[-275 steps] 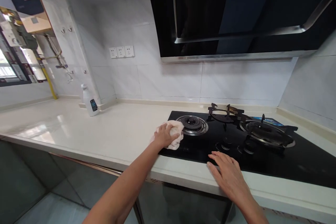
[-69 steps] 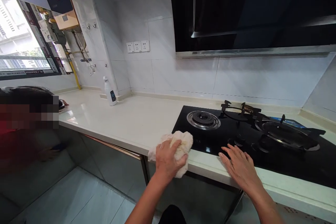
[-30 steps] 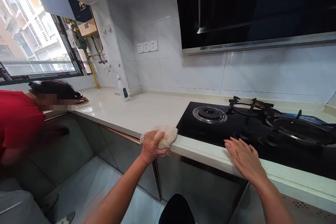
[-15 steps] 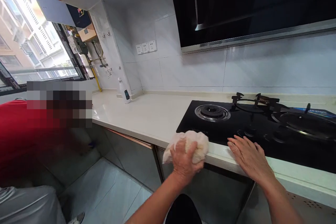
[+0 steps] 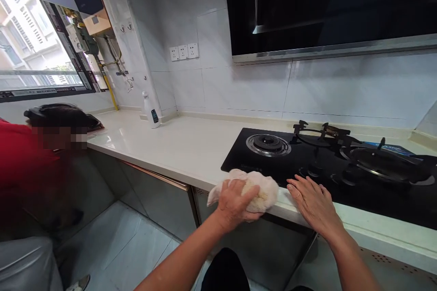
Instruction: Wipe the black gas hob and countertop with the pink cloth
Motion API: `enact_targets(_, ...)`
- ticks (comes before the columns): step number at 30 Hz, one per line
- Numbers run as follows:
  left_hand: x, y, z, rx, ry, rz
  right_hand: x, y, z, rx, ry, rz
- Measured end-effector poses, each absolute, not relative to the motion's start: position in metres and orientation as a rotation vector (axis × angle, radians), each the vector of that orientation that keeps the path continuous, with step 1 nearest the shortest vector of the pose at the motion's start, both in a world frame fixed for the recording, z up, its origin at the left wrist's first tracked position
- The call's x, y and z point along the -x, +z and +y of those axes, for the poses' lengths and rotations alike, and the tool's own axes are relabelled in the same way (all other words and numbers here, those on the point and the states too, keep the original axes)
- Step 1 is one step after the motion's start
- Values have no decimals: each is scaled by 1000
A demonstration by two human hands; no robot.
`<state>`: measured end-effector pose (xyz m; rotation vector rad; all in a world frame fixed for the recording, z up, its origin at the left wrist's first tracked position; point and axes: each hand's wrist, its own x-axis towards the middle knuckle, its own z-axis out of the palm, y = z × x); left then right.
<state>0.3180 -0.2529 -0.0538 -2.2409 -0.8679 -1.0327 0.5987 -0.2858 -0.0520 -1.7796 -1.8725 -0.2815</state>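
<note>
White cloth [image 5: 268, 186] is bunched under the left hand [image 5: 234, 200] at the front edge of the countertop [image 5: 191, 145], right by the near corner of the black glass gas cooktop [image 5: 235, 161]. That hand's fingers are curled over it in a firm grip. The right hand [image 5: 314, 202] is well clear of the cloth, flat and palm down at the cooktop's front edge, fingers a bit spread, holding nothing.

How far along? I'd call it partway, since the cloth's in use at the edge and not put away. The long stretch of countertop towards the window looks shiny with no obvious mess, but tbh I can't tell if it's been wiped. Same for the glass near the knobs [image 5: 350, 175].

One thing that looks undone to me: the left burner [image 5: 268, 143] is bare, and a black pan support [image 5: 336, 131] sits off it, towards the back. White spray bottle [image 5: 150, 111] is standing by the wall, out of both hands' reach. A person in red [image 5: 20, 159] is bent over at the far end; their hands are too murky to read.
</note>
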Motion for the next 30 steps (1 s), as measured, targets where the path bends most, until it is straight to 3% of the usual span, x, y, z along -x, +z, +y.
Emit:
enact_targets(7, -217, -51, -219, 2121, -962, -1023, -592, -46, -288, 1787, -273, -1851)
enact_targets(12, -193, -46, -215, 2078, -943, -1168, -591, -44, -288, 1780, -250, -1861)
enact_targets(20, -240, -47, -241, 1927, -1006, -1401, -591, -46, -289, 1755, -253, -1840)
enact_targets(30, -353, -51, -277, 2246, -1194, -1234, -598, -54, -284, 1758, -326, -1862)
